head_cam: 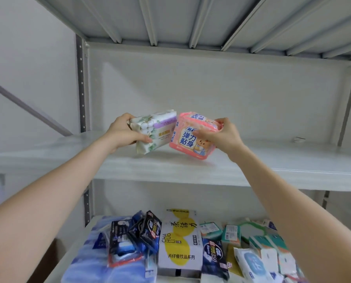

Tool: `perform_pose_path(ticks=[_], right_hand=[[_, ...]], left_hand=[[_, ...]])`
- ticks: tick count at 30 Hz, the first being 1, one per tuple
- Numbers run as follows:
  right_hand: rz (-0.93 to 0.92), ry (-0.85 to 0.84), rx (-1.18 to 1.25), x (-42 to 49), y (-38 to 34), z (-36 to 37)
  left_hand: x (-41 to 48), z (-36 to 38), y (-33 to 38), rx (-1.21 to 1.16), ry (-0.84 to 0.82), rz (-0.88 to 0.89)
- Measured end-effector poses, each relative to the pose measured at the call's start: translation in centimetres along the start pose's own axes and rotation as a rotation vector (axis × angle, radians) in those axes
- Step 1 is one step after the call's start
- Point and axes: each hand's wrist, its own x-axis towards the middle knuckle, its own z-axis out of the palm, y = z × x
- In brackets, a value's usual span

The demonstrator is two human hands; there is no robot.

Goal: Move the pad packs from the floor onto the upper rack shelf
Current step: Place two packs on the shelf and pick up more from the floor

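Mount: on my head, one wide-angle view.
Height: above the upper shelf (191,166), below the ribbed shelf overhead (170,17).
Facing: straight into the rack.
Nearness: arm's length; my left forearm (48,190) and right forearm (293,201) enter from the bottom corners.
Bottom edge: lower shelf (78,246), seen from above.

Upper shelf (272,160) wide open on the right — lower shelf (81,240) crammed with goods (179,242).
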Motion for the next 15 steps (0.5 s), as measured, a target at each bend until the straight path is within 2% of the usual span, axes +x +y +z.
perform_pose_path(ticks=[5, 15], right_hand=[[-0.045, 0.025, 0.098, -5.3, -1.4, -3.8], [0.016, 0.083, 0.152, -18.2, -1.0, -11.8]], left_hand=[[-6.6, 0.9, 2.4, -0.103, 0.073, 0.024], [-20.2, 2.6, 3.8, -0.212, 0.002, 0.04]])
